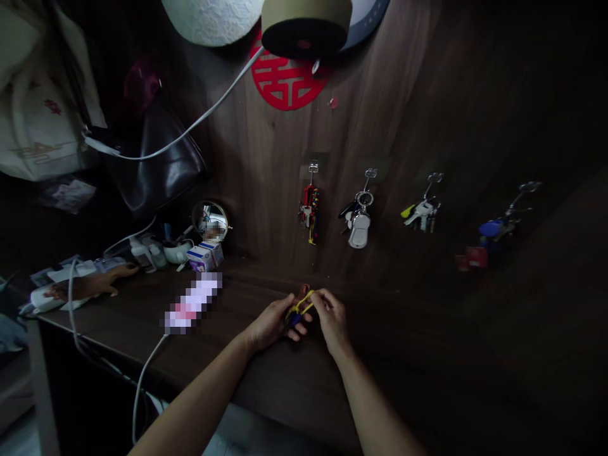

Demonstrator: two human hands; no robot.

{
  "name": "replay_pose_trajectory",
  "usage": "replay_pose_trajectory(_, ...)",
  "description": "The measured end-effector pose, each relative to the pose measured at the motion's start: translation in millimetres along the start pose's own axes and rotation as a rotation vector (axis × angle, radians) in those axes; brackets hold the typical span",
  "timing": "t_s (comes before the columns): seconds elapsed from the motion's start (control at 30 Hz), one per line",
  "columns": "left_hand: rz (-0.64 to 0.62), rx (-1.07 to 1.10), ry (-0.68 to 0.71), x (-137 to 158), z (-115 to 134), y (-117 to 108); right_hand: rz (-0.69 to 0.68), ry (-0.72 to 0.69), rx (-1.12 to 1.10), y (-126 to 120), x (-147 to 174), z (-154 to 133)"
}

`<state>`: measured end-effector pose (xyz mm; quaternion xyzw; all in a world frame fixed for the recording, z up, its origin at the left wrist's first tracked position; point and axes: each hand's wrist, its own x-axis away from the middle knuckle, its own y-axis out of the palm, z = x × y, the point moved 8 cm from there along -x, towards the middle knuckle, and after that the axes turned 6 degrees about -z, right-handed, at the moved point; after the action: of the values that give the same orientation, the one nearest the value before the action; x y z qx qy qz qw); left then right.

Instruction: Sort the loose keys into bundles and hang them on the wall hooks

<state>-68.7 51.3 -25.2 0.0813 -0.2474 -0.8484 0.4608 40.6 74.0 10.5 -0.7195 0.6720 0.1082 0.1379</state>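
Over the dark wooden counter, my left hand is closed around a small bundle with a blue piece and a reddish-brown end. Its exact kind is too dark to make out. A yellow cord runs from the bundle to my right hand, whose thumb and forefinger pinch it. The two hands are close together, the cord stretched in a loop between them. Part of the bundle is hidden in my left palm.
Key bunches hang from wall hooks: red-corded keys, keys with a silver fob, keys with a yellow piece, a blue-and-red bunch. Leftward lie a blurred bright rectangle on a cable, small boxes, a round mirror.
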Motion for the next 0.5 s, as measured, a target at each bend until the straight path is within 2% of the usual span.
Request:
replay_pose_trajectory(0.27, -0.15, 0.126, -0.031, 0, -7, 8, 0.162, 0.092, -0.054, -14, -3, 17)
replay_pose_trajectory(0.5, -0.163, 0.172, -0.039, 5, -4, 12, 0.117, 0.154, -0.121, -10, -2, 24)
